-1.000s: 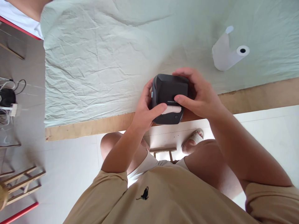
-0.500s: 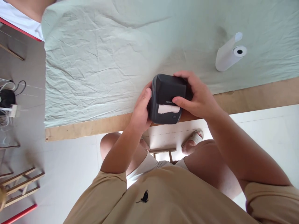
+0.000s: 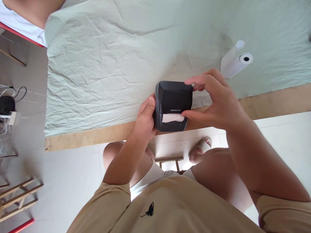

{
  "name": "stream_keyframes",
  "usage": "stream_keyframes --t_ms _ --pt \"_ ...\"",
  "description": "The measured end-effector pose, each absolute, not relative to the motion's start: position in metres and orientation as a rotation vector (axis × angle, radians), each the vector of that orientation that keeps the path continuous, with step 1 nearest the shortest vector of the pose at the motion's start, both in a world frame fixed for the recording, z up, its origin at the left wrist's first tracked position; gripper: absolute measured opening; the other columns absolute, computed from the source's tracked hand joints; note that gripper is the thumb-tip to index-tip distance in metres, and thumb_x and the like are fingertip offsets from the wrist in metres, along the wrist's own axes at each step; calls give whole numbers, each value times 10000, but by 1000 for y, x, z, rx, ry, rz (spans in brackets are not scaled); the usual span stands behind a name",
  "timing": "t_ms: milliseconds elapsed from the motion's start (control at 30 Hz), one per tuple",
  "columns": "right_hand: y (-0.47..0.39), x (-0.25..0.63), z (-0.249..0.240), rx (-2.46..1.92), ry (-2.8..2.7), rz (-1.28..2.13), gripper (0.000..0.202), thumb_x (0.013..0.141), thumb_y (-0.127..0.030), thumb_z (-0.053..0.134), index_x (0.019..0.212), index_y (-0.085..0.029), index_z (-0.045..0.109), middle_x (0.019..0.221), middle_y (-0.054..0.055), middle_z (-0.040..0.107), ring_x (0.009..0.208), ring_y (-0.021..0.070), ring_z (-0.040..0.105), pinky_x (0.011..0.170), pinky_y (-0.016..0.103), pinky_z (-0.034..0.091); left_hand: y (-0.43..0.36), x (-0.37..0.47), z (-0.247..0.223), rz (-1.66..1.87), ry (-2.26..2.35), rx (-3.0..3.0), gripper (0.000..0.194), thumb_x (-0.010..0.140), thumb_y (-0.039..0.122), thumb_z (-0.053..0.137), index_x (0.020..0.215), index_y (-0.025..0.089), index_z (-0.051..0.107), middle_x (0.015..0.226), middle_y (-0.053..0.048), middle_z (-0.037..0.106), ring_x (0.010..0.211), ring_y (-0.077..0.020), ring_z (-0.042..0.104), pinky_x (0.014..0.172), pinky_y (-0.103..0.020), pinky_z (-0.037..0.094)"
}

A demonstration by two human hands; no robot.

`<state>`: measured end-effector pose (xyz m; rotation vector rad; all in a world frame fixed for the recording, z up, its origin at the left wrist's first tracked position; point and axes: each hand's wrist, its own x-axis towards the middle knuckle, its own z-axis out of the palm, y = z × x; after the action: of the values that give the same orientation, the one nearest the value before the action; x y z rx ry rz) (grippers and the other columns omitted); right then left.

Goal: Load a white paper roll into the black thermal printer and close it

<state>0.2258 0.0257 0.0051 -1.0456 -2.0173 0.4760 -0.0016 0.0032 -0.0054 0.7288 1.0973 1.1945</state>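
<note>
A black label printer (image 3: 176, 97) with a white strip of paper (image 3: 173, 117) out of its slot is held at the table's near edge. My left hand (image 3: 145, 118) is closed around its left side, thumb along the edge and the other fingers mostly hidden beneath. At the right side, my right hand (image 3: 216, 97) spans the lid between fingertips: the index finger touches the far corner, and the thumb lies by the paper's right end. Its palm stands off the printer. Beyond this hand, a white paper roll (image 3: 234, 66) lies with its loose end unrolled.
A wrinkled pale green cloth (image 3: 102, 71) covers the table, whose bare wooden edge (image 3: 85, 136) shows in front. Another person's arm (image 3: 36, 11) is at the far left. Cables (image 3: 8, 106) and a wooden stool (image 3: 20, 197) are on the floor at left.
My right hand has drawn back to the right, from wrapping the printer to touching it with fingertips. The lid's lettering is now uncovered. My left hand keeps its hold.
</note>
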Motion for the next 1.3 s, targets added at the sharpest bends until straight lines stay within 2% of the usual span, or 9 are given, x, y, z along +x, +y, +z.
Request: stream_keyframes --t_ms 133,233,433,533,700,900,1000,1167,1300 --pt "17 221 15 -1085 -2056 337 366 876 -410 858 1221 -313 783 811 -23 706 646 173 591 583 345 462 3 -1 -10 1158 1085 712 495 1023 734 714 977 246 782 997 -40 857 1310 -321 817 1042 -434 731" --pt "9 213 22 -1226 -1963 143 123 973 -367 752 1086 -334 787 558 -80 532 484 145 467 522 341 361 2 0 -12 1126 1024 717 632 1023 850 605 1102 255 805 1131 -57 875 1372 -337 799 1055 -431 725" --pt "8 193 29 -1396 -1655 63 189 1095 -441 626 967 -303 639 791 -11 755 611 187 722 546 343 435 -2 -2 -8 1128 992 808 469 953 695 841 1166 277 821 1205 -46 869 1456 -327 759 1108 -399 708" --pt "13 190 27 -1389 -1576 -40 190 1061 -423 674 930 -300 613 854 -9 785 606 185 730 515 338 436 -2 -2 -4 1081 1006 807 475 941 701 845 1159 279 826 1213 -46 875 1440 -335 766 1061 -409 732" --pt "12 187 17 -1284 -1754 -172 190 1011 -246 674 830 -299 692 667 -41 725 526 179 607 543 362 365 -4 -1 0 1042 969 793 487 970 688 823 1233 279 814 1241 -73 882 1347 -336 817 969 -409 746" --pt "5 189 21 -1403 -2089 37 158 986 -286 685 888 -280 809 1140 -20 894 624 157 622 549 358 310 -5 -2 -2 1032 953 814 486 965 692 827 1229 285 806 1170 -49 886 1203 -312 857 913 -399 723" --pt "6 193 25 -1417 -2138 107 167 995 -271 678 862 -276 779 1081 -20 878 595 135 571 543 339 281 -5 -2 -3 1029 956 823 475 987 682 807 1248 286 803 1148 -45 882 1123 -287 865 863 -378 711" --pt "11 200 25 -1427 -2234 326 91 914 -275 731 995 -316 741 673 -46 677 523 155 466 531 328 221 -4 -4 -1 987 992 852 544 954 722 821 1249 265 799 1124 -62 870 1006 -272 855 826 -380 706" --pt "12 209 36 -1299 -2131 551 231 859 -299 775 1088 -329 768 757 -50 741 495 130 482 511 330 355 -4 -4 1 983 1013 821 567 902 731 869 1189 247 804 1127 -90 870 1179 -346 856 876 -403 736"
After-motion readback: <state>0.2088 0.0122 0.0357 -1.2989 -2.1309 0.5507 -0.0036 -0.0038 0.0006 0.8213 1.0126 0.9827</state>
